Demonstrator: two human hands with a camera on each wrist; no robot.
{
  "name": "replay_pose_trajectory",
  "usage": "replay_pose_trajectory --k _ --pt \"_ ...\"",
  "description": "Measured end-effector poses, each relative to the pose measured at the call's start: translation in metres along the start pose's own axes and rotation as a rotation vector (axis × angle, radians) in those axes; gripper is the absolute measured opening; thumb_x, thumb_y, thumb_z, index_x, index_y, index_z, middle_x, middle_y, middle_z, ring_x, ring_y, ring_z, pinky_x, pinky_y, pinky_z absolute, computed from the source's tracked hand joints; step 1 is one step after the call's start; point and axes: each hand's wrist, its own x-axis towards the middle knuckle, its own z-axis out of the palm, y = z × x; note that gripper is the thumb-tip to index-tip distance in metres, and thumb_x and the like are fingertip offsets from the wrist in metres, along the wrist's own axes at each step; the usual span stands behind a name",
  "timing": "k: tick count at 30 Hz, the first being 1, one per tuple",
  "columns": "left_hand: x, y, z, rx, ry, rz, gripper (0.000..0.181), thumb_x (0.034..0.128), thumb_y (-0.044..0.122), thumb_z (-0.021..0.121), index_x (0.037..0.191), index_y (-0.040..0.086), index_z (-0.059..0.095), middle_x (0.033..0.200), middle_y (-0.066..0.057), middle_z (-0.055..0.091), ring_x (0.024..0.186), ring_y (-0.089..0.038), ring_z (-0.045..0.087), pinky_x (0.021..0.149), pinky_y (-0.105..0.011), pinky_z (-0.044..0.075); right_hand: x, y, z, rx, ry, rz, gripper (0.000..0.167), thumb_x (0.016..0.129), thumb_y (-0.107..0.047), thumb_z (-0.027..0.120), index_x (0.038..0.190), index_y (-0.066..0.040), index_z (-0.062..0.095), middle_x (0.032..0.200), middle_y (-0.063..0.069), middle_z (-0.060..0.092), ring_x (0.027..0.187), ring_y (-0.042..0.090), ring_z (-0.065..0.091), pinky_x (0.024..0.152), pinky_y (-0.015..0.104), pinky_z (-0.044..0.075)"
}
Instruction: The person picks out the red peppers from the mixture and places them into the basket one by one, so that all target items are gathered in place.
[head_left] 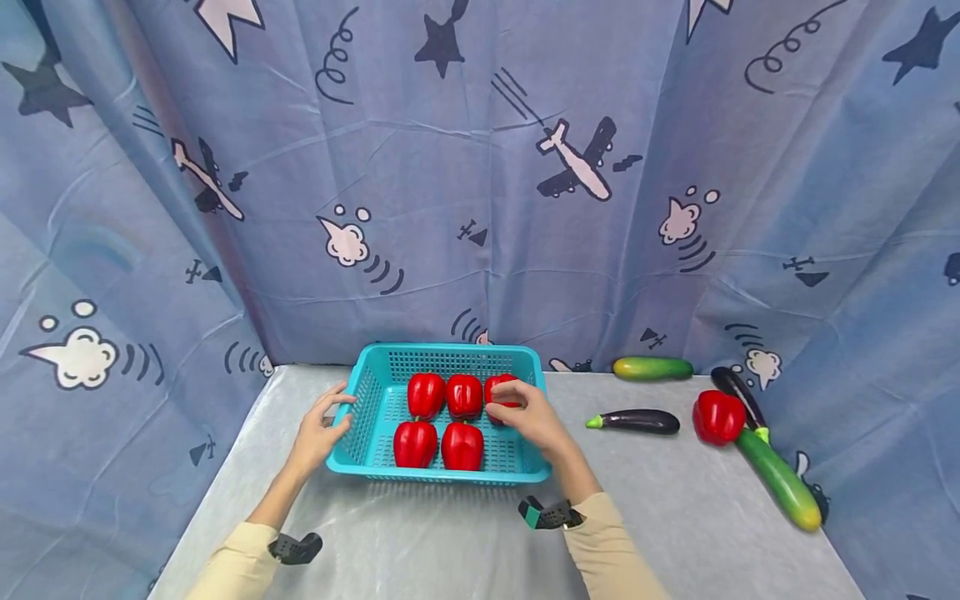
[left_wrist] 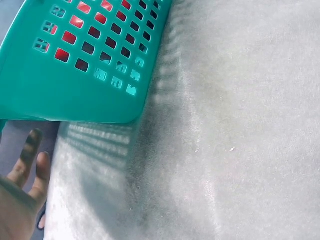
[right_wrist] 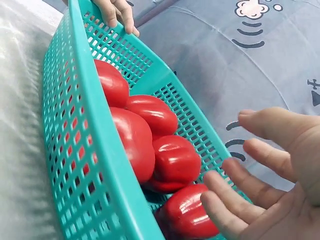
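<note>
A turquoise plastic basket (head_left: 375,472) stands on the table with several red bell peppers inside, among them a front-left pepper (head_left: 415,444) and a back-middle one (head_left: 464,396). My left hand (head_left: 318,433) is at the basket's left end, its fingertips reaching over the rim; in the left wrist view its other fingers are spread apart. Over the basket's right side hovers my right hand (head_left: 532,417), fingers parted and holding nothing. It partly covers the back-right pepper (head_left: 498,385) in the head view. The right wrist view shows a gap between this hand (right_wrist: 280,185) and most of the peppers.
Right of the basket lie an eggplant (head_left: 637,422) and a cucumber (head_left: 652,368). Farther right, another red bell pepper (head_left: 720,417) sits beside a second eggplant (head_left: 735,393) and a second cucumber (head_left: 782,483). A patterned blue curtain (head_left: 420,208) hangs behind the table (head_left: 420,542).
</note>
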Motion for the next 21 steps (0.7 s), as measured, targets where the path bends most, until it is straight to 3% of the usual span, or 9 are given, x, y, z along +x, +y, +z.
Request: replay_pose_trajectory --k 6,9,13,21 --pt "0.000 0.002 -0.001 -0.009 -0.003 -0.001 0.029 0.0909 -0.017 0.061 0.119 -0.016 0.061 0.147 -0.037 0.040 0.131 -0.052 0.043 0.090 -0.056 0.050 -0.006 -0.003 -0.014 0.080 0.040 0.039 0.032 0.095 -0.010 0.073 0.123 0.004 0.064 0.115 0.015 0.066 0.105 0.031 0.064 0.092 0.048 0.054" --pt "0.000 0.003 -0.001 -0.013 -0.005 -0.005 0.028 0.0912 -0.017 0.061 0.119 -0.016 0.061 0.147 -0.037 0.040 0.132 -0.052 0.042 0.091 -0.062 0.048 -0.010 -0.003 -0.022 0.123 0.064 0.041 0.033 0.097 -0.011 0.071 0.125 0.005 0.062 0.118 0.021 0.065 0.108 0.035 0.065 0.094 0.047 0.053" --pt "0.000 0.003 -0.001 -0.010 -0.008 -0.015 0.028 0.0918 -0.016 0.061 0.120 -0.015 0.061 0.148 -0.036 0.040 0.133 -0.051 0.042 0.091 -0.060 0.048 -0.016 -0.005 -0.036 0.147 0.091 0.035 0.035 0.099 -0.011 0.068 0.126 0.008 0.059 0.121 0.027 0.062 0.111 0.042 0.064 0.094 0.046 0.053" --pt "0.001 0.002 -0.001 -0.009 -0.006 -0.008 0.028 0.0913 -0.016 0.061 0.120 -0.015 0.062 0.147 -0.036 0.040 0.132 -0.051 0.043 0.089 -0.055 0.051 -0.030 0.004 -0.069 0.179 0.111 0.052 0.037 0.100 -0.012 0.067 0.126 0.011 0.057 0.125 0.033 0.059 0.111 0.039 0.065 0.094 0.045 0.053"
